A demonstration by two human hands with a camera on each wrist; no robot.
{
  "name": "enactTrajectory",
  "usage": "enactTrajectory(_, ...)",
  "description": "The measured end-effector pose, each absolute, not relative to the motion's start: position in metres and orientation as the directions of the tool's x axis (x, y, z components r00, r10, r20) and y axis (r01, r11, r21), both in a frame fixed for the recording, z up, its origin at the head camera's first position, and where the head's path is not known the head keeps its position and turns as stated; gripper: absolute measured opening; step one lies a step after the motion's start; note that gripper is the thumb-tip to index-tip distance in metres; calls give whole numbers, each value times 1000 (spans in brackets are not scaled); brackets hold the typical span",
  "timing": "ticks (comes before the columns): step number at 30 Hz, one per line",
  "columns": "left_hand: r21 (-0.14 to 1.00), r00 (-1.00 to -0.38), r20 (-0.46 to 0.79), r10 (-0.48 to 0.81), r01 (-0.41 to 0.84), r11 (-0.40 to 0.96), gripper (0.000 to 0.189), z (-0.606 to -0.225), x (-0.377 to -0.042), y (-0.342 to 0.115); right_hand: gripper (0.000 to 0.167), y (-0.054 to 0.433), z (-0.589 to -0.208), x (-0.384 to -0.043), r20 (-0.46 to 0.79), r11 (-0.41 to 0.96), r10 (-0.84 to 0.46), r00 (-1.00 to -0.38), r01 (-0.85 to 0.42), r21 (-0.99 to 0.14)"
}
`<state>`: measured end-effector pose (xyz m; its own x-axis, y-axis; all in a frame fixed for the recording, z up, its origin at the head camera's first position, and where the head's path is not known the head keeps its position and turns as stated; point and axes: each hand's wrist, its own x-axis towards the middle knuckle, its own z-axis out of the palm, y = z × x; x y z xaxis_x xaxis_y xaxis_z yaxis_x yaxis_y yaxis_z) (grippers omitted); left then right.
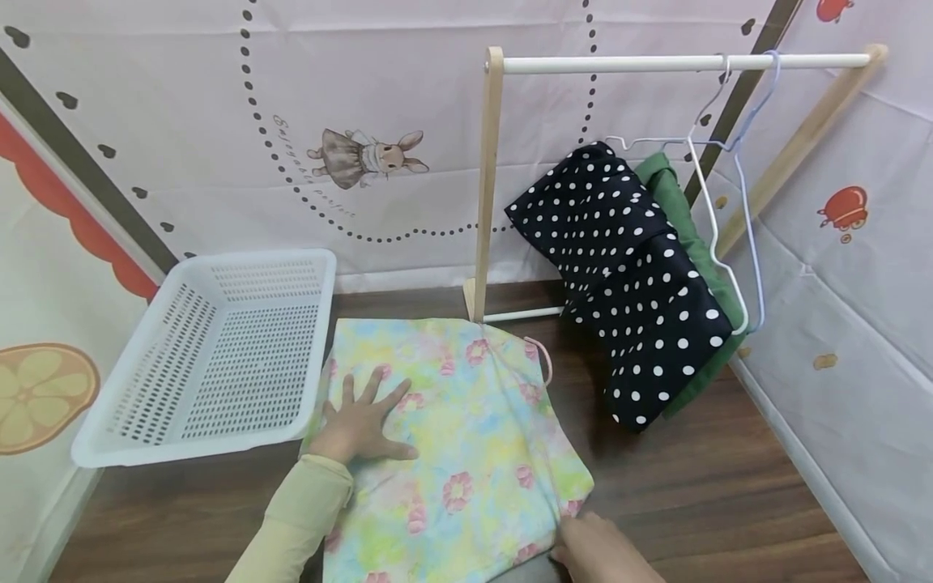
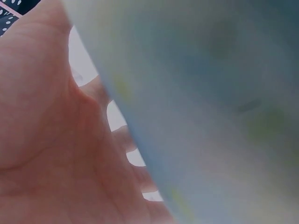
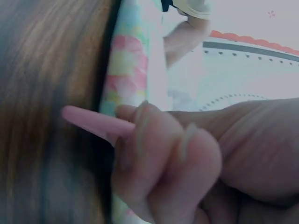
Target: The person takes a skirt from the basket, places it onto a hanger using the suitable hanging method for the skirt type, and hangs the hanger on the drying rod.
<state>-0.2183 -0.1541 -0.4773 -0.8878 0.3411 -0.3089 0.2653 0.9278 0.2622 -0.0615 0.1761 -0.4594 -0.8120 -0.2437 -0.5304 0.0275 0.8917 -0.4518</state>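
A floral cloth (image 1: pixel 437 437) in pastel yellow, blue and pink lies spread on the floor, a straight ridge running down its right part. My left hand (image 1: pixel 360 429) rests on its left side with fingers spread; in the left wrist view blurred cloth covers much of the palm (image 2: pixel 51 130). At the lower right corner is my right hand (image 1: pixel 601 551). Its curled fingers pinch a pink rod-like piece (image 3: pixel 96 122), apparently part of a hanger, beside the cloth edge (image 3: pixel 126 65). Another pink curved end (image 1: pixel 541 356) sticks out at the cloth's upper right. Cloth hides the rest.
A white perforated basket (image 1: pixel 321 324) stands left of the cloth. Behind, a rack with a white rail (image 1: pixel 619 65) and wooden posts (image 1: pixel 487 186) carries a black polka-dot cloth (image 1: pixel 619 267) and a green cloth (image 1: pixel 674 202) on white and lilac hangers (image 1: pixel 751 194).
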Motion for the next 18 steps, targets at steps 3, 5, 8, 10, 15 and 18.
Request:
enactTrajectory(3,264,-888,-304,345,270,926,114,-478,-219,-155,20,168,-463,-64,-523,888,-255,-813,18,-460)
enactTrajectory(5,260,-888,-302,346,272,926,115,-479,-219,-156,20,165,-463,-64,-547,879,-250,-799,50,-474)
enactTrajectory(8,251,-890,-301,342,272,929,115,-479,-220,-157,22,170,-462,-60,-517,862,-278,-810,26,-506)
enactTrajectory(10,247,-891,-302,339,271,931,115,-479,-220,-157,24,176,-461,-58,-500,840,-292,-815,32,-542)
enactTrajectory(15,248,-889,-308,339,269,930,115,-479,-220,-157,25,184,-465,-56,-418,831,-309,-854,-28,-555)
enactTrajectory(18,255,-888,-310,341,268,929,115,-480,-220,-157,24,181,-467,-62,-337,872,-280,-899,-91,-481)
